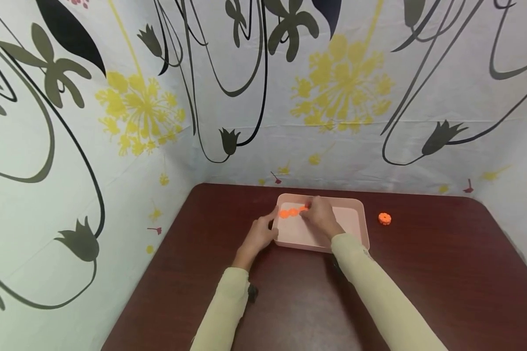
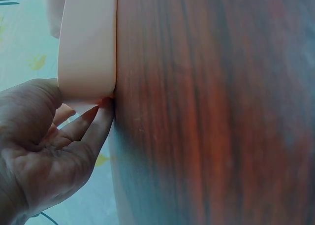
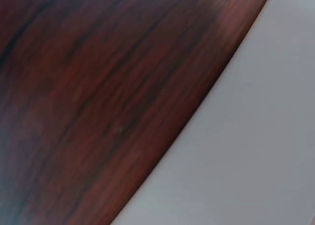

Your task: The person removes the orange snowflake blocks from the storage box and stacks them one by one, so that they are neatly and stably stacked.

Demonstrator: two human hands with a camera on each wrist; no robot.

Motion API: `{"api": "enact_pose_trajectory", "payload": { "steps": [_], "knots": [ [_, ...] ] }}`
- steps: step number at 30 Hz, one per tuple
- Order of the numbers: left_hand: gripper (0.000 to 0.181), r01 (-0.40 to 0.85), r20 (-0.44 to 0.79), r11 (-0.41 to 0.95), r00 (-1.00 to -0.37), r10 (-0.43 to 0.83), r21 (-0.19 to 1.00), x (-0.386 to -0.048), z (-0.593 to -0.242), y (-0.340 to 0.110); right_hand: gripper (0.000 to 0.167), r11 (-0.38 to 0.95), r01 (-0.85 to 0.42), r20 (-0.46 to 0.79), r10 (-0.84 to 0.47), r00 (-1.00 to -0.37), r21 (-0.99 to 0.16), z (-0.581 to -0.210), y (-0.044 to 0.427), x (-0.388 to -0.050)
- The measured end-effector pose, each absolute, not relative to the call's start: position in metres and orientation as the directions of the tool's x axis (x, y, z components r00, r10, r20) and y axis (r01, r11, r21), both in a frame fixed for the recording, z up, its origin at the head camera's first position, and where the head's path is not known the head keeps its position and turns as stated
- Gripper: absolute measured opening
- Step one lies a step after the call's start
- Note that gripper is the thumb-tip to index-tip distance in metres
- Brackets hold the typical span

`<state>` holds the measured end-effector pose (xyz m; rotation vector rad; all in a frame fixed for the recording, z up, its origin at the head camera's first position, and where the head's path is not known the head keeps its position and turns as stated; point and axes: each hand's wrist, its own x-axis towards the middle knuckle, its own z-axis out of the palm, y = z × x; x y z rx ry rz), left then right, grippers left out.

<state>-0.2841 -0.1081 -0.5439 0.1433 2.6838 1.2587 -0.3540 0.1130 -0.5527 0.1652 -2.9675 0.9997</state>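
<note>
A pale pink rectangular tray (image 1: 355, 219) lies on the dark wooden table. Its left end is gripped by my left hand (image 1: 260, 235), thumb and fingers spread along the near-left corner; the left wrist view shows that hand (image 2: 64, 156) against the tray wall (image 2: 88, 43). Inside, orange round pieces (image 1: 293, 212) form a short row near the far left. My right hand (image 1: 322, 217) reaches over the tray and pinches an orange piece (image 1: 304, 208) at the row's right end, partly hidden by the fingers. The right wrist view shows no hand, only table and tray wall (image 3: 236, 146).
To the right of the tray, a small stack of orange round pieces with notched edges (image 1: 384, 218) stands on the table (image 1: 439, 263). A white cloth with plant prints (image 1: 281, 146) hangs behind the table and along its left side.
</note>
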Motion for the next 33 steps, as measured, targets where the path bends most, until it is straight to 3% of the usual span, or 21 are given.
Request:
{"api": "enact_pose_trajectory", "payload": {
  "steps": [14, 21, 33],
  "knots": [
    [0.079, -0.011, -0.144, 0.642, -0.977, 0.155, 0.767, -0.283, -0.544, -0.1, 0.019, 0.816, -0.193, 0.075, -0.182, -0.98, -0.545, -0.556, 0.128, -0.353],
    [0.08, -0.028, -0.154, 0.64, -0.978, 0.142, 0.768, -0.283, -0.543, -0.101, 0.036, 0.795, -0.257, 0.1, -0.243, -0.965, -0.55, -0.548, 0.135, -0.347],
    [0.08, -0.004, -0.127, 0.632, -0.981, 0.15, 0.775, -0.283, -0.543, -0.108, 0.035, 0.807, -0.322, 0.129, -0.299, -0.946, -0.495, -0.524, 0.159, -0.327]
  ]
}}
